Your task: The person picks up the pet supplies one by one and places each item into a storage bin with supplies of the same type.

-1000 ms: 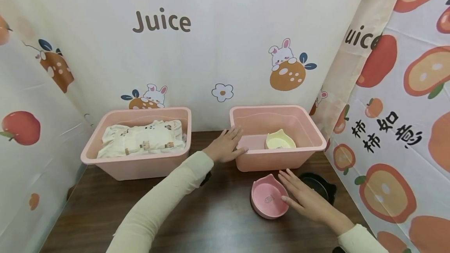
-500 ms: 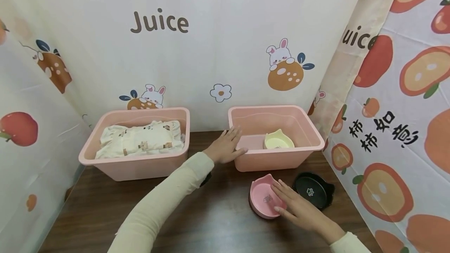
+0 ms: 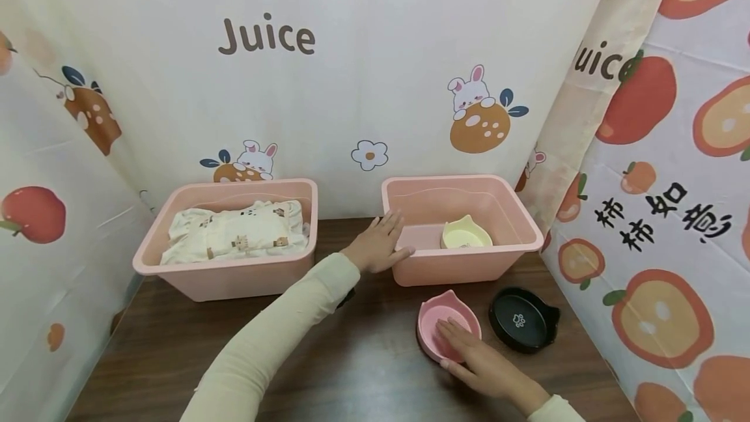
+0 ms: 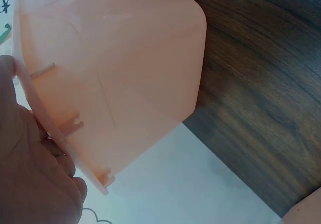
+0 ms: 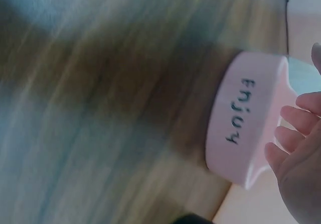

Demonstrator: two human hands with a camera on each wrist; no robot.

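My left hand [image 3: 377,244] rests on the left front corner of the right pink bin [image 3: 463,269], fingers extended over the rim. In the left wrist view that hand [image 4: 35,169] lies along the rim of the bin [image 4: 120,68]. A pink bowl [image 3: 430,314] with pointed ears sits on the table before the bin. Over its lower right part is my right hand [image 3: 483,363], fingers loosely extended and the thumb near the rim. The right wrist view has the bowl's side [image 5: 243,113] marked "Enjoy", with the fingertips of my right hand [image 5: 303,148] by its rim.
A black bowl [image 3: 521,321] with a paw print lies just right of the pink one. Inside the right bin stands a yellow bowl [image 3: 466,234]. The left pink bin [image 3: 234,277] holds a patterned cloth item [image 3: 243,233]. Printed curtains [image 3: 369,83] border the wooden table [image 3: 340,370].
My right hand has shifted left and toward me, from between the two bowls to over the pink bowl, uncovering the black bowl. The left hand stays on the bin's rim.
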